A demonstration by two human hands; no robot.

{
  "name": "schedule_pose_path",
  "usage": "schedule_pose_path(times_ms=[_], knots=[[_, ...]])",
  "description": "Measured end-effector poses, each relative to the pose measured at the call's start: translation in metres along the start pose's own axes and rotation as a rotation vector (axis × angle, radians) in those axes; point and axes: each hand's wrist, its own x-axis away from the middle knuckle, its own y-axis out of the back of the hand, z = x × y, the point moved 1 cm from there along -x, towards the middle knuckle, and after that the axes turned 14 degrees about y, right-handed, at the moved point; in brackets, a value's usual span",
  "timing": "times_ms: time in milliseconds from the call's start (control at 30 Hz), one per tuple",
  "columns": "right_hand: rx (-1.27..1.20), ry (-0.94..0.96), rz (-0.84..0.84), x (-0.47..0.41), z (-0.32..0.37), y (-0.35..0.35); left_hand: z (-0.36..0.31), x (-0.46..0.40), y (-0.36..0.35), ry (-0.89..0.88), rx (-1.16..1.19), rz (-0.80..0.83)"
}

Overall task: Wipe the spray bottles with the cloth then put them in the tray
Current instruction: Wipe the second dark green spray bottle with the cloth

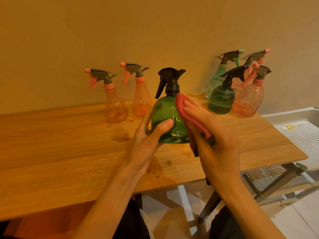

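Note:
A green spray bottle with a black trigger head stands upright at the middle of the wooden table. My left hand grips its lower left side, thumb across the front. My right hand holds a red cloth and presses it flat against the bottle's right side. A white perforated tray sits off the table's right end, with no bottle visible in it.
Two pink spray bottles stand behind on the left by the wall. At the back right are a dark green bottle, a mint one and pink ones. Water spots mark the tabletop.

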Motion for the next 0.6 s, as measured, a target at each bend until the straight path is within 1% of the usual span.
schedule_pose_path(times_ms=[67, 167, 300, 367, 500, 600], knots=[[0.002, 0.003, -0.014, 0.001, 0.002, -0.001, -0.001, -0.001, 0.000, -0.002, 0.009, 0.002], [0.078, 0.044, 0.032, 0.023, 0.011, -0.002, -0.003, -0.003, 0.000, -0.018, 0.008, -0.010], [0.041, 0.027, 0.075, 0.041, 0.016, 0.000, -0.003, -0.003, 0.001, -0.027, -0.005, -0.014], [0.037, 0.021, 0.055, 0.028, 0.011, 0.001, 0.000, -0.001, 0.001, -0.021, -0.012, 0.005], [-0.009, -0.009, -0.052, -0.002, 0.001, 0.004, 0.001, 0.001, -0.002, -0.032, -0.021, 0.039], [0.026, 0.011, -0.046, 0.009, 0.006, 0.000, -0.001, 0.001, -0.003, -0.042, -0.038, 0.033]])
